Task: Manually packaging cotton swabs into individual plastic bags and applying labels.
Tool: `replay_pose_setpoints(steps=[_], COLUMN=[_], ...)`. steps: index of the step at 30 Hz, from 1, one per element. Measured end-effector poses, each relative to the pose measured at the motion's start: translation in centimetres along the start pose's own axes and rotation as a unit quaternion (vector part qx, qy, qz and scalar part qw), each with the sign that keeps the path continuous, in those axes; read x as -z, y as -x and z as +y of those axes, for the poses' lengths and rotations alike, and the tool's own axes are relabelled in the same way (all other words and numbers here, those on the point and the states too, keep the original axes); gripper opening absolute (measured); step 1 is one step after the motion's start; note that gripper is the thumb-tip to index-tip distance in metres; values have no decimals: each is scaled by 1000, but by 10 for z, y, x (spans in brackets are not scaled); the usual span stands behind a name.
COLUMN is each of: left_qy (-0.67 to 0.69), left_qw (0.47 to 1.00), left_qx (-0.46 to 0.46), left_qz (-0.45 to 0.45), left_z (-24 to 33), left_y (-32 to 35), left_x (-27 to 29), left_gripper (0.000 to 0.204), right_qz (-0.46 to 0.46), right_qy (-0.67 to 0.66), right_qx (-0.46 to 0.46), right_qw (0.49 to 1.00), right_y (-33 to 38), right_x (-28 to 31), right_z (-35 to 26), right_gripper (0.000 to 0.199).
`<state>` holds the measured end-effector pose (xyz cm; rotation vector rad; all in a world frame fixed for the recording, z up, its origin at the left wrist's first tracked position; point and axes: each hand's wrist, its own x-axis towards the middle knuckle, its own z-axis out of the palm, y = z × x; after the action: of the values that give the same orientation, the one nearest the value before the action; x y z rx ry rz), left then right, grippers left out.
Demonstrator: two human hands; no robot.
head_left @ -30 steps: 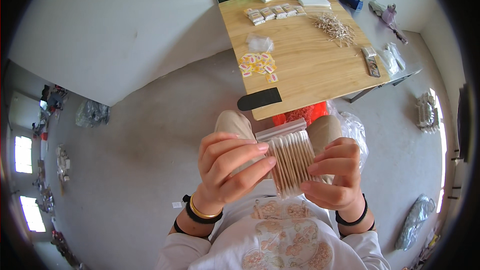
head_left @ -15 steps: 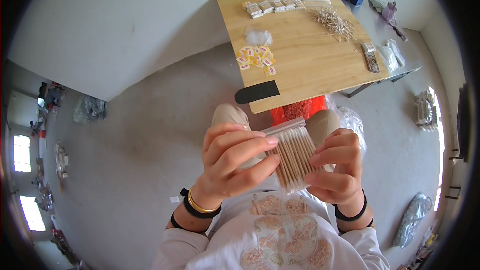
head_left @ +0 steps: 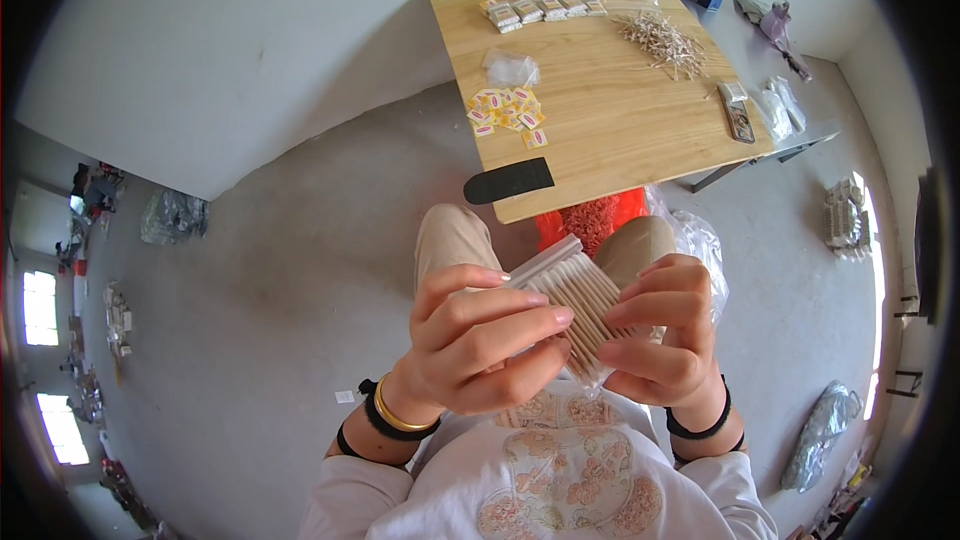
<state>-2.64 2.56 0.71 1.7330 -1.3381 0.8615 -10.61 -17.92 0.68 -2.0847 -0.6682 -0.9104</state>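
Both hands clamp one clear bag of sticks (head_left: pixel 578 312) above the lap: left hand (head_left: pixel 478 340) pinches its near side, right hand (head_left: pixel 662 332) its far side. Judgement: keep sticks parallel, press evenly.

Lighting: bright, even daylight; blown-out windows (head_left: pixel 40 310) at left edge. Shadows: soft, faint. Focus: sharp centre, slight softening outward. Distortion: strong fisheye bending, black vignette around the rim.
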Motion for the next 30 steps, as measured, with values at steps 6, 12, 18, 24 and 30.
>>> replay_pose_setpoints(steps=[6,12,18,24,30], left_qy=[-8,-3,51,110,141], left_qw=[1000,1000,997,990,985], left_qx=[-9,6,56,81,94], left_qz=[-3,-4,-20,-37,-32], left_z=[-1,0,0,2,1], left_y=[1,4,7,6,8], left_x=[3,3,0,-1,-4], left_gripper=[16,19,29,39,36], right_qz=[-4,-12,15,4,1], right_qy=[14,20,-7,-2,-2], right_qx=[13,25,30,27,27], right_qw=[1000,999,999,1000,1000], right_y=[-3,-6,-5,-4,-7], right_x=[2,3,-1,-1,-1], right_z=[-1,-2,-2,-2,-2], right_gripper=[38,36,34,36,36])
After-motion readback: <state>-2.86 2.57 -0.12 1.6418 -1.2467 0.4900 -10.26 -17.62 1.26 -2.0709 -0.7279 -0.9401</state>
